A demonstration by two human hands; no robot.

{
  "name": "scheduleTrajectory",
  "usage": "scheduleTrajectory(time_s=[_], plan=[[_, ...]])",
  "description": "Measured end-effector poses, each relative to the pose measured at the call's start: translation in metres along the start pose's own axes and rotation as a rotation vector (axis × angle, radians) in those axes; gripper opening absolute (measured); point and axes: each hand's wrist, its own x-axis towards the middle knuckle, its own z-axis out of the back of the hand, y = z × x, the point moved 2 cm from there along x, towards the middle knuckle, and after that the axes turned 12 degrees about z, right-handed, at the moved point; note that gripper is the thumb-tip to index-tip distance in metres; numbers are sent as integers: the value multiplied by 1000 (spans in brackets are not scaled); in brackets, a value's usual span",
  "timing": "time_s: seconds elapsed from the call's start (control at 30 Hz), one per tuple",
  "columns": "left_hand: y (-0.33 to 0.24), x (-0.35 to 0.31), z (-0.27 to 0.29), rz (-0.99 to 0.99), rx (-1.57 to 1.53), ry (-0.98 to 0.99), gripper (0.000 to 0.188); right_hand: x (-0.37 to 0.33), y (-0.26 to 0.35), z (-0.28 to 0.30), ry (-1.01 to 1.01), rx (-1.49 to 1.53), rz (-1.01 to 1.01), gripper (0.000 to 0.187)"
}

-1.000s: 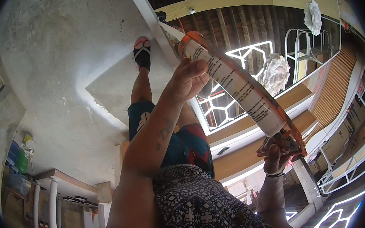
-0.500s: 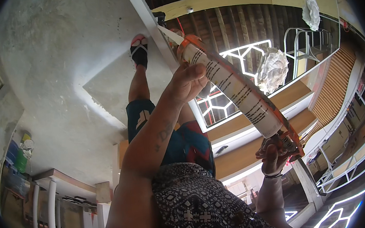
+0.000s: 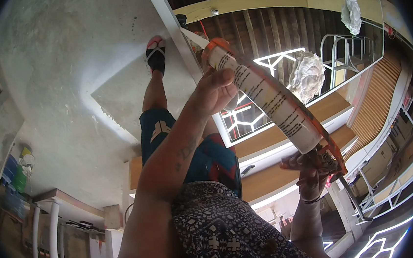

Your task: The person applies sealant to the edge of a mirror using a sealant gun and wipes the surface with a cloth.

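A caulking gun (image 3: 334,153) with an orange frame lies slantwise across my view, loaded with a white sealant cartridge (image 3: 275,105). Its pale tapered nozzle (image 3: 193,37) points up and left, close to the white edge of a mirror (image 3: 257,95). My left hand (image 3: 215,91) is closed around the cartridge near its front end, thumb on top. At the rear, my right hand (image 3: 309,171) is at the gun's handle and trigger, with one finger stretched partly out to the left. The gun hides some of its grip. A dark rod (image 3: 354,198) sticks out behind it.
Two crumpled whitish wads (image 3: 306,78) (image 3: 351,14) show at the mirror, which reflects roof beams and bright light tubes. Wooden drawer fronts (image 3: 272,148) lie below it. My sandalled foot (image 3: 156,55) stands on the concrete floor (image 3: 66,92). A white-legged table (image 3: 66,205) is lower left.
My right hand's fingers have loosened and spread at the trigger, and the gun's rear end has shifted slightly right. My left hand keeps its hold near the front.
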Motion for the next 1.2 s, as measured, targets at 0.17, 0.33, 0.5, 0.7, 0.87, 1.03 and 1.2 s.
scheduleTrajectory(time_s=[0.17,0.33,0.5,0.7,0.87,1.03,1.2], plan=[[-6,5,-4,-50,28,7,47,11,-17,-1,-16,388,-29,57],[3,8,-4,-93,-19,-14,39,8,-10,4,72,230,18,49],[5,5,-1,-43,-21,-24,39,7,-1,-1,50,105,45,41],[9,2,12,-94,84,19,46,7,3,-4,36,-5,54,45],[12,2,9,-84,109,46,47,2,-5,-2,12,-94,64,39],[19,-3,0,-34,30,17,44,-9,-12,6,-17,-56,49,31],[32,-12,6,-12,42,6,44,-21,-18,13,-32,-100,31,33]])
